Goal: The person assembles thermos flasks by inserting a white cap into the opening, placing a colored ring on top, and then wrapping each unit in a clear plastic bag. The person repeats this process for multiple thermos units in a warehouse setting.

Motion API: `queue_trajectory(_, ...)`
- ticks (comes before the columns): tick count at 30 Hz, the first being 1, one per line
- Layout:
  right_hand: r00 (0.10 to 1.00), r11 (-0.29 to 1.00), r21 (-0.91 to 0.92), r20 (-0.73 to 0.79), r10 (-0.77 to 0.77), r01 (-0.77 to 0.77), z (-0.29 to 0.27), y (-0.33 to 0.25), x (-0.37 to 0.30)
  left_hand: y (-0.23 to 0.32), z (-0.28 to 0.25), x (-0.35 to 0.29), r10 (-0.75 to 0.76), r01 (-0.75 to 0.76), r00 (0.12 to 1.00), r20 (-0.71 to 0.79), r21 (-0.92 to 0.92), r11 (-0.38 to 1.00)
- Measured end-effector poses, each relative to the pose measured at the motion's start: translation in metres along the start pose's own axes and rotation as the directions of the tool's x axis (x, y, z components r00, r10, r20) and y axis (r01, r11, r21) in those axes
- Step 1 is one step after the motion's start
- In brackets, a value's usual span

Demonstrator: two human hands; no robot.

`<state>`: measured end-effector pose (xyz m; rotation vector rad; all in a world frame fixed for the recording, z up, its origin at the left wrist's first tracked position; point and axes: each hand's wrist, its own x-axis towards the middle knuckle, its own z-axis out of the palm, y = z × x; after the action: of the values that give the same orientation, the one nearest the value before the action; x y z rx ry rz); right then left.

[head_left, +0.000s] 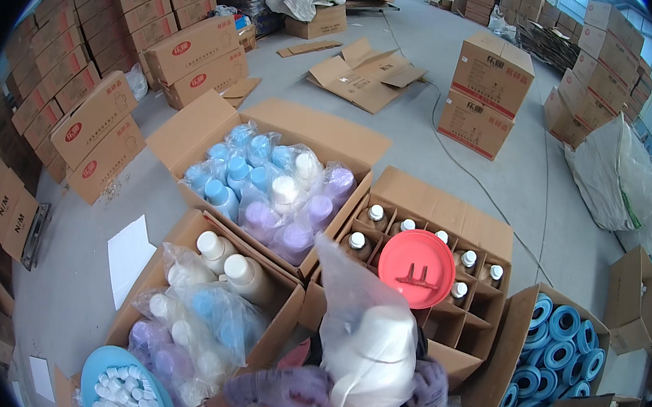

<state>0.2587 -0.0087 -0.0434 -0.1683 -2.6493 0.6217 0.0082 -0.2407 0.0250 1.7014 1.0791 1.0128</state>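
A white jug with a handle [373, 371] stands upright in my lap at the bottom middle. A clear plastic bag [345, 285] covers its upper part, and the bag's loose corner sticks up to the left. My left hand [286, 390], in a purple-grey glove, is at the jug's left side with its fingers curled at the bag's lower edge. On the other side my right hand [433, 393], gloved alike, has its fingers bent around the bag's edge against the jug. A red label shows low on the jug.
A carton of bagged bottles [237, 182] is ahead, another bottle carton [281, 330] at left. A divided carton [481, 319] of white-capped bottles bears a red dish [416, 265]. A blue bowl [94, 386] holds white caps. Blue rings fill a carton [497, 356] at right.
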Motion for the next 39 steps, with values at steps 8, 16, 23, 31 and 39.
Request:
queue_trajectory(8, 0.936, 0.978, 0.194, 0.322, -0.140, 0.079, 0.027, -0.020, -0.109, 0.006, 0.016, -0.060, -0.712, 0.713, 0.693, -0.112, -0.045, 0.700)
queue_trajectory(16, 0.828, 0.860, 0.443, 0.558, -0.043, -0.254, 0.037, -0.018, -0.081, -0.041, 0.040, -0.075, -0.597, 0.175, 0.656, -0.463, -0.676, 0.716)
queue_trajectory(23, 0.942, 0.400, 0.854, 0.318, 0.105, -0.333, 0.034, -0.057, 0.148, -0.060, -0.009, -0.152, -0.694, -0.439, 0.413, -0.590, -0.797, 0.416)
queue_trajectory(31, 0.964, 0.989, 0.126, 0.262, 0.047, -0.083, 0.223, 0.054, 0.440, -0.215, -0.282, -0.173, -0.339, -0.101, -0.119, -0.933, -0.329, 0.939)
queue_trajectory(39, 0.932, 0.933, -0.227, 0.296, -0.209, 0.281, 0.281, 0.126, 0.507, -0.425, -0.340, -0.222, -0.216, 0.693, -0.196, -0.956, -0.291, 0.659)
